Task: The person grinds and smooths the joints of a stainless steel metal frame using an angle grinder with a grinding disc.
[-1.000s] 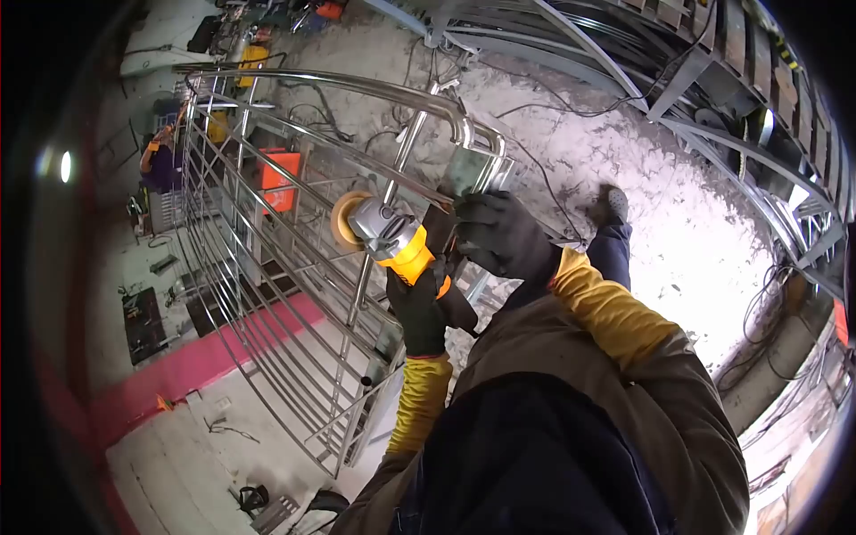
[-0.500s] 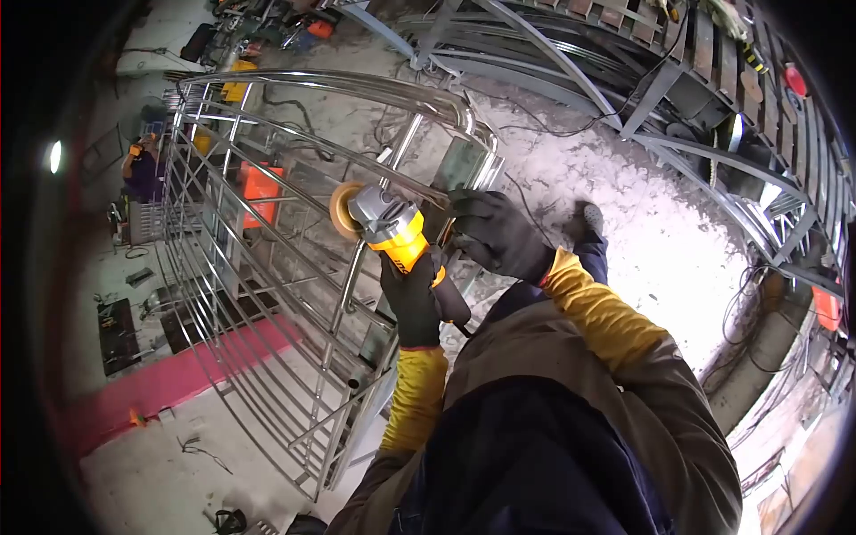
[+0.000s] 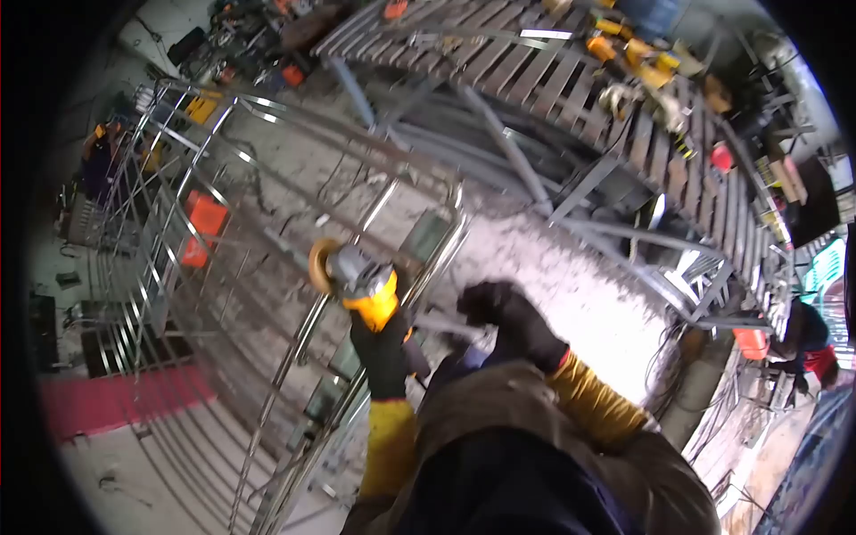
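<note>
My left hand (image 3: 382, 357), in a dark glove, is wrapped round the yellow and grey angle grinder (image 3: 364, 283). The grinder's round tan disc (image 3: 321, 265) is beside the tubes of the shiny metal railing (image 3: 308, 330). My right hand (image 3: 513, 319), also gloved, is off the railing, to the right of its end posts. Its fingers are curled and blurred, and whether anything is in them cannot be made out.
A slatted metal workbench (image 3: 553, 89) with tools on it crosses the top right. An orange box (image 3: 204, 227) lies behind the railing. Cables and a thick pipe (image 3: 700, 383) lie at the right. One person (image 3: 810, 343) is at the far right, another (image 3: 100, 160) at the far left.
My right hand has come away from the railing's end, back toward my body. The view has turned, bringing in more of the workbench and a person at the right. The grinder stays in my left hand.
</note>
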Tool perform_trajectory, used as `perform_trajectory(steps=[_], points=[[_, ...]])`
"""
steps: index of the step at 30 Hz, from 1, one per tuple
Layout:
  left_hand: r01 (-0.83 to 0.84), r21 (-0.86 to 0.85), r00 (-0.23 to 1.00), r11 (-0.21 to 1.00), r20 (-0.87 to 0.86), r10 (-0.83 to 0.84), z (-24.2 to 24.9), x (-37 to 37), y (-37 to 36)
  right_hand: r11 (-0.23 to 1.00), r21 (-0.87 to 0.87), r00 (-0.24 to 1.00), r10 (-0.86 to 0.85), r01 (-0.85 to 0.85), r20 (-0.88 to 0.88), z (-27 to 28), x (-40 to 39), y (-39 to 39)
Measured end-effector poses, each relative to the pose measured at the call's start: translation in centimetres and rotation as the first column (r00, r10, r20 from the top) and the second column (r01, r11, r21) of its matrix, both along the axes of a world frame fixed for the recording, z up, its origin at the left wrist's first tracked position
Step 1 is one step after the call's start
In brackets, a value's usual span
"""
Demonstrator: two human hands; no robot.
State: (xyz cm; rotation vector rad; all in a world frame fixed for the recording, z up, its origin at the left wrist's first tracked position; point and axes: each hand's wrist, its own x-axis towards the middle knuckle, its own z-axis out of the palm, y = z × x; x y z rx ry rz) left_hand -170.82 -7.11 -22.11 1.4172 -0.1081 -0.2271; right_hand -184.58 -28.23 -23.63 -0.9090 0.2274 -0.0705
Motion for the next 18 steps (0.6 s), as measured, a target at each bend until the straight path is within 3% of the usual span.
perform_trajectory(steps=[1, 2, 6, 11, 12, 13, 15, 16, 17, 18], points=[[-0.032, -0.018, 0.998, 0.999, -0.047, 0.031, 0.8, -0.2, -0.3, 0.996, 0.036, 0.997, 0.080, -0.079, -0.017, 0.2, -0.7, 0.2], [-0.019, -0.038, 0.999, 0.999, -0.046, 0.017, 1.5, -0.4, -0.4, 0.982, -0.170, 0.997, 0.074, -0.076, -0.019, 1.0, -2.1, 0.7], [-0.012, -0.054, 0.999, 0.998, -0.044, 0.009, 3.4, -1.8, -0.2, 0.891, -0.358, 0.960, 0.265, -0.279, -0.090, 5.5, -3.3, 1.0], [0.152, 0.041, 0.988, 0.988, 0.020, -0.153, 7.5, -4.1, -0.7, 0.768, -0.584, 0.895, 0.420, -0.262, 0.150, 9.2, -2.8, 0.5], [0.229, 0.076, 0.972, 0.971, 0.039, -0.232, 9.1, -4.7, -1.3, 0.837, -0.451, 0.923, 0.378, -0.310, 0.067, 10.6, -3.1, 0.6], [0.239, 0.354, 0.930, 0.904, 0.184, -0.318, 11.7, -5.2, -2.2, 0.851, -0.451, 0.942, 0.331, -0.268, 0.064, 11.6, -3.0, 0.5], [0.285, 0.379, 0.931, 0.880, 0.111, -0.349, 13.0, -7.0, -4.9, 0.880, -0.359, 0.925, 0.367, -0.311, 0.099, 12.9, -3.5, -0.6], [0.293, 0.412, 0.901, 0.863, 0.184, -0.393, 13.5, -7.8, -6.5, 0.897, -0.360, 0.947, 0.309, -0.258, 0.090, 11.9, -4.2, -0.8], [0.261, 0.528, 0.819, 0.808, 0.322, -0.475, 12.9, -8.4, -7.5, 0.949, -0.232, 0.966, 0.240, -0.213, 0.094, 10.1, -4.8, -1.1], [0.296, 0.553, 0.825, 0.779, 0.263, -0.500, 13.1, -9.3, -9.3, 0.981, -0.095, 0.979, 0.180, -0.171, 0.098, 9.0, -5.7, -1.5]])
